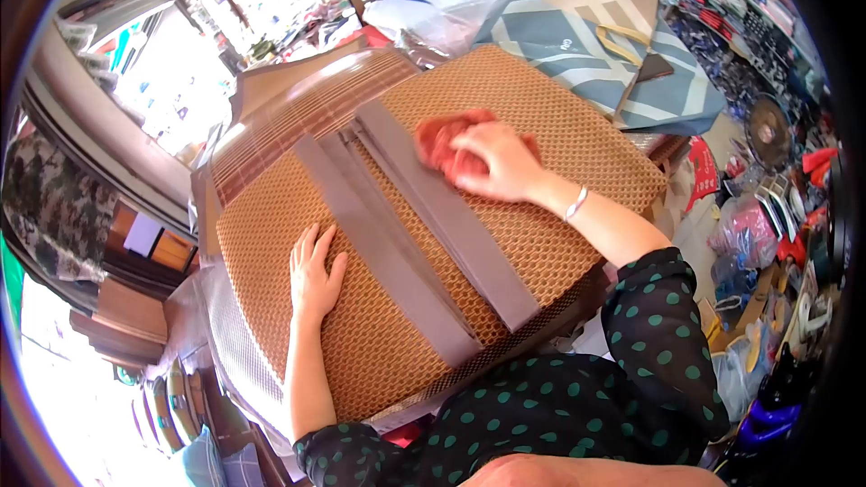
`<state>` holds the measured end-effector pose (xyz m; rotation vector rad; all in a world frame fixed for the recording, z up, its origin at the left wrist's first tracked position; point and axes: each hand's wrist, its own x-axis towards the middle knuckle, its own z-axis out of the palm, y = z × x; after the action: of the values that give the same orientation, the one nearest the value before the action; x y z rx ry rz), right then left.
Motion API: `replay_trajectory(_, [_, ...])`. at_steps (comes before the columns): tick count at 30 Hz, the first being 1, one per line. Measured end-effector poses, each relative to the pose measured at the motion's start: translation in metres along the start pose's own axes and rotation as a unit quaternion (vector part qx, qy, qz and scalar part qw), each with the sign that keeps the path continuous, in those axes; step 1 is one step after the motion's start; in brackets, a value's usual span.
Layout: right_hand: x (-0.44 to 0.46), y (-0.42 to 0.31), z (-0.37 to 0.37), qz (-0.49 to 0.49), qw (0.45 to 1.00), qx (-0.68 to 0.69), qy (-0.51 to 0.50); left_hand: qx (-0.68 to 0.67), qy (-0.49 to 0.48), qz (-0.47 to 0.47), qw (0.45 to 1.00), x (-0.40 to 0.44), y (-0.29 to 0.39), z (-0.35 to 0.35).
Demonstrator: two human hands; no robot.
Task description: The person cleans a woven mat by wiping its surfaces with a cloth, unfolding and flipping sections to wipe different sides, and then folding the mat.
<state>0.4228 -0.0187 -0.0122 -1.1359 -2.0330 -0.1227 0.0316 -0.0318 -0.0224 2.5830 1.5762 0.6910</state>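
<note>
A large brown woven mat (550,126) with an open, honeycomb-like weave lies before me. Two grey-brown strips of fabric-like material (451,216) run side by side across its middle, with a narrow gap between them. My right hand (496,162) is closed on a crumpled red cloth (442,140), which rests on the mat beside the right strip; hand and cloth are slightly blurred. On the mat's left part, my left hand (316,275) lies flat with its fingers stretched out, holding nothing.
Behind the mat are plastic-wrapped striped goods (307,108) and a blue-and-beige patterned bag (586,45). Packed shelves (740,0) and piled goods (758,243) crowd the right side. Cushions (216,460) sit at lower left. Bare skin of a limb (586,472) crosses the bottom edge.
</note>
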Motion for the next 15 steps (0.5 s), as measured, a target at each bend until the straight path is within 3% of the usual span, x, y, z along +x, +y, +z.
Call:
replay_trajectory(6, [-0.080, -0.044, -0.052, -0.100, 0.990, 0.046, -0.090, -0.003, -0.001, 0.007, 1.000, -0.002, -0.003, 0.001])
replay_trajectory(9, [-0.102, -0.015, -0.076, -0.035, 0.997, 0.033, -0.063, -0.001, -0.005, 0.005, 1.000, 0.000, -0.001, 0.002])
replay_trajectory(11, [-0.107, 0.020, -0.083, 0.063, 0.995, -0.051, -0.061, 0.008, -0.004, -0.004, 1.000, 0.001, 0.000, 0.002])
replay_trajectory(15, [-0.069, 0.064, -0.066, 0.139, 0.976, -0.169, -0.014, 0.012, 0.000, -0.003, 1.000, 0.002, 0.001, 0.003])
